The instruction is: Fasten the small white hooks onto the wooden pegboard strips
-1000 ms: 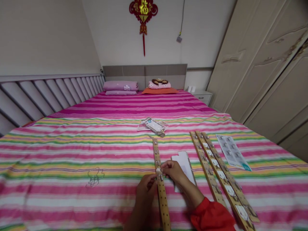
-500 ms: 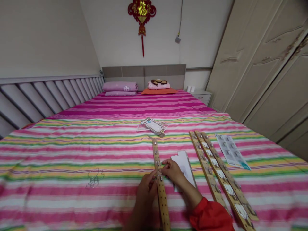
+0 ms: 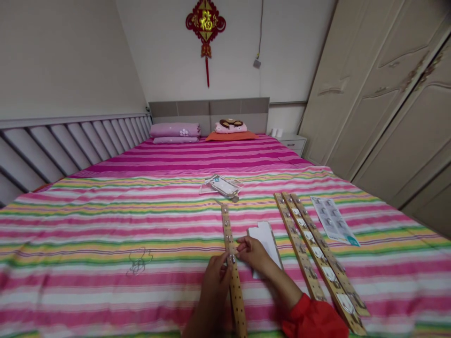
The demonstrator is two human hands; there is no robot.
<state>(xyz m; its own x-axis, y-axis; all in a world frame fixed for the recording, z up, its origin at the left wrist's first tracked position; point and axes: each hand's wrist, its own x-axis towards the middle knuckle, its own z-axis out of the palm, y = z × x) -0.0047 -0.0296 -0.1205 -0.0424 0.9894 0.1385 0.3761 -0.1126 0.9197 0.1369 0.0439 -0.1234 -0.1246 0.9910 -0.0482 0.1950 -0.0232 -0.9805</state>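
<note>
A long wooden strip (image 3: 237, 295) with rows of holes lies lengthwise in front of me, small shiny metal fittings (image 3: 226, 223) spaced along its far half. At the strip's left edge, my left hand (image 3: 214, 277) is closed, thumb and index finger by one metal fitting (image 3: 232, 258). My right hand (image 3: 254, 254) is across from it on the right edge, fingers bent and pressed together; whatever they pinch is too small to make out. Beneath the right wrist lies a white card (image 3: 265, 234), partly covered by the hand and forearm.
Three similar wooden strips (image 3: 299, 244) lie side by side on the right, the middle one with white pieces. Beyond them is a printed sheet (image 3: 334, 220). A clear plastic package (image 3: 223, 185) lies past the strip's far end. Tangled thin wire or thread (image 3: 139, 261) rests on the striped bedsheet (image 3: 88, 220).
The whole view has shifted slightly. Both hands stay at the same part of the strip, with the right fingertips a little farther from the metal fitting.
</note>
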